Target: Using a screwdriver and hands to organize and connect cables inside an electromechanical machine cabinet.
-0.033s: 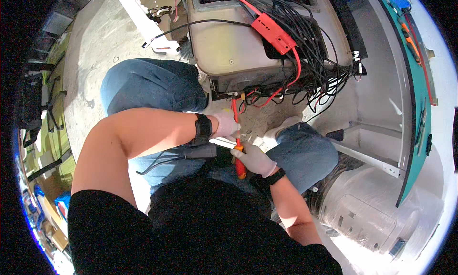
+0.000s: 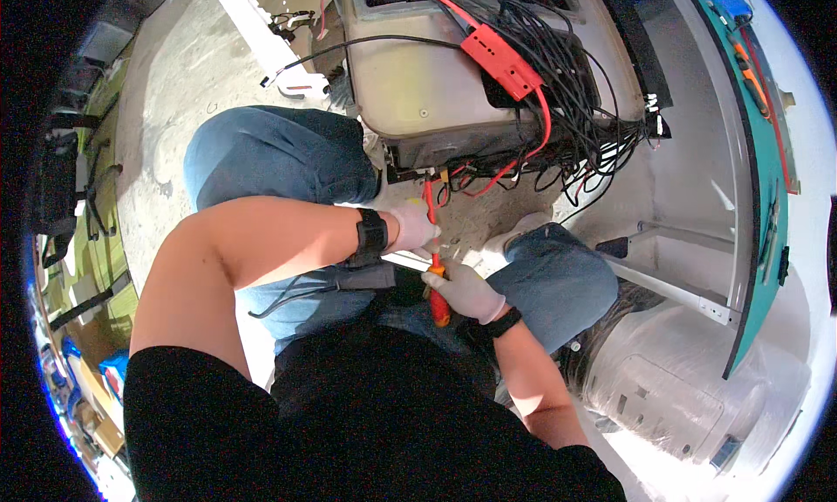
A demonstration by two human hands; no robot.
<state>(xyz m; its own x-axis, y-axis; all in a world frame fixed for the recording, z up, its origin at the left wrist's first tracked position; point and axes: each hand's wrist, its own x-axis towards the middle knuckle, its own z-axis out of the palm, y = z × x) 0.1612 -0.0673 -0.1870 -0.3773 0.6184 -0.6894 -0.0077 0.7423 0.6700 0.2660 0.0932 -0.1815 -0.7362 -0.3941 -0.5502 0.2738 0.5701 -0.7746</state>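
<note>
My right hand (image 2: 469,293), in a white glove, is closed around a screwdriver (image 2: 439,307) with a red and orange handle. The screwdriver's red shaft points up toward my left hand (image 2: 413,227), which is gloved too. Its fingers are closed on a red cable (image 2: 429,195) that rises to the lower edge of a grey metal housing (image 2: 418,84). The small gap between the two hands shows a short piece whose kind I cannot make out. On the housing lies a red box-shaped connector (image 2: 500,62) with a thick red cable.
A heap of black cables (image 2: 567,75) hangs over the housing's right side. At far left, a white bracket (image 2: 261,31) lies on the concrete floor (image 2: 161,136). A green panel with tools (image 2: 750,240) stands at right, above a plastic-wrapped unit (image 2: 663,389). My knees flank the work.
</note>
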